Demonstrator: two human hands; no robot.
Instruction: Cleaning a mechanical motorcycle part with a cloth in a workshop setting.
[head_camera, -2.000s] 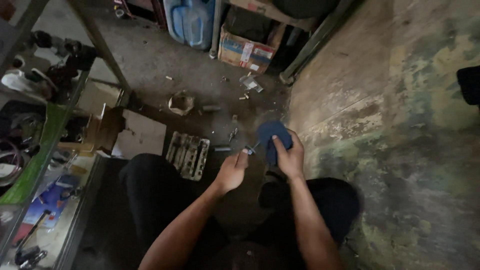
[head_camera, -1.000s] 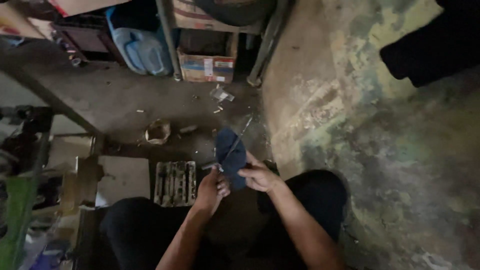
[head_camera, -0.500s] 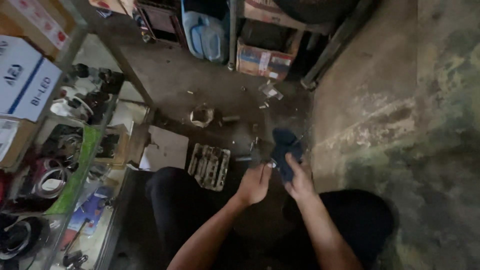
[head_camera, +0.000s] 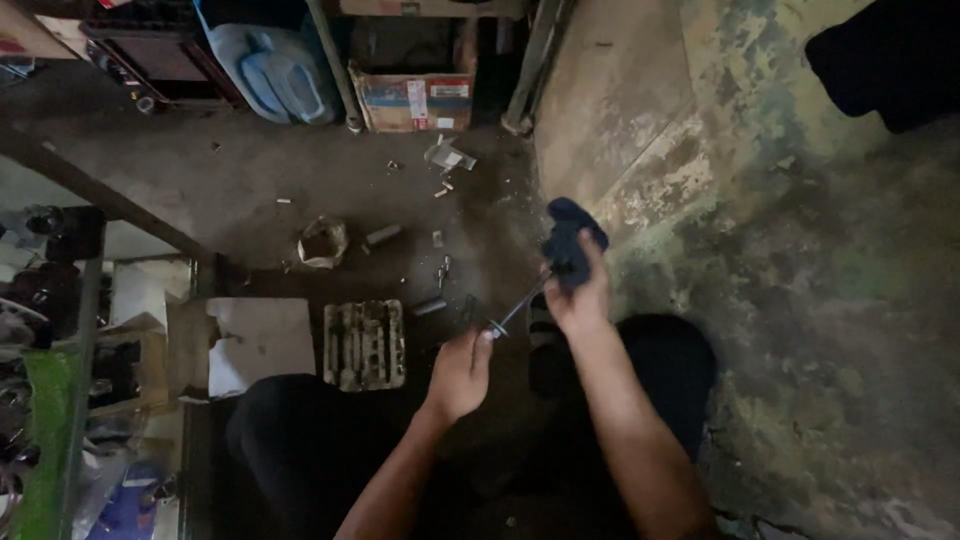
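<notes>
A dark blue rounded part (head_camera: 572, 243) sits just right of the frame's centre, raised above the dirty concrete floor (head_camera: 250, 190), and the right hand (head_camera: 577, 296) is clamped round its lower end from below. A thin metal rod (head_camera: 520, 308) runs from the part toward 7 o'clock; its lower tip meets the fingertips of the left hand (head_camera: 460, 375), which pinch it. The two hands are apart, joined only by the rod. Half a second ago the hands were side by side and almost touching, with the part lower and near the knees; now the right hand has lifted it toward 12 o'clock and the rod shows at full length between them.

At 9 o'clock from the left hand a grey ribbed metal block (head_camera: 364, 344) lies flat, just beside a pale sheet of cardboard (head_camera: 258, 342). Toward 11 o'clock are a crumpled scrap (head_camera: 322, 242) and small loose bits. At 12 o'clock stand a cardboard box (head_camera: 414, 98) and a blue plastic jug (head_camera: 278, 72). The view has also swung right, so the left-hand shelves mostly fall outside it.
</notes>
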